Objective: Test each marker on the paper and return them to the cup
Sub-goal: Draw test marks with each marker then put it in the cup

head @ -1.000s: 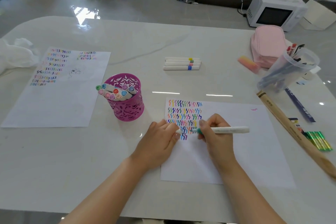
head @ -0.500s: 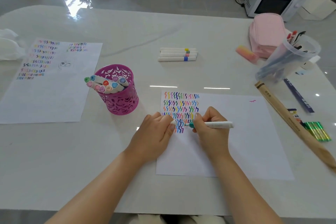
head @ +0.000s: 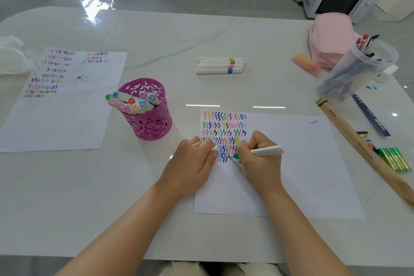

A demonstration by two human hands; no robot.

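— Where is the marker now?
— In the right hand (head: pixel 257 159). Its fingers are closed round the white marker (head: pixel 266 151). The teal tip is down on the paper (head: pixel 291 175) at the foot of the coloured squiggles, and the barrel points to 3 o'clock.
— And the other hand?
— The left hand (head: pixel 192 163) lies at 9 o'clock of the right, just beside it, across the paper's left edge. Its fingers are curled and pinch a small white cap (head: pixel 215 148).
— The cup?
— The magenta cup (head: pixel 150 125) stands at 10 o'clock of the hands, near the paper's top left corner but apart from it. The markers in the cup (head: pixel 132 103) lean out over the rim towards 9 o'clock.
— Any room round it?
— Bare desk (head: pixel 156 36) lies between the cup and the left hand, and a wide bare strip runs along the near edge at 6 o'clock. At 9 o'clock of the cup, a second sheet (head: pixel 67 119) ends near its foot.
— Further out?
— Four capped markers (head: pixel 219 65) lie side by side at 12 o'clock, well apart from the paper, with open desk all about them. At 2 o'clock things crowd together. There is a pink pouch (head: pixel 329 38) with a clear tub (head: pixel 358 69) of pens tilted beside it. A long wooden box (head: pixel 358 141) runs slantwise just off the paper's top right corner, and a green pack (head: pixel 394 159) sits just beside it near the desk's right edge.
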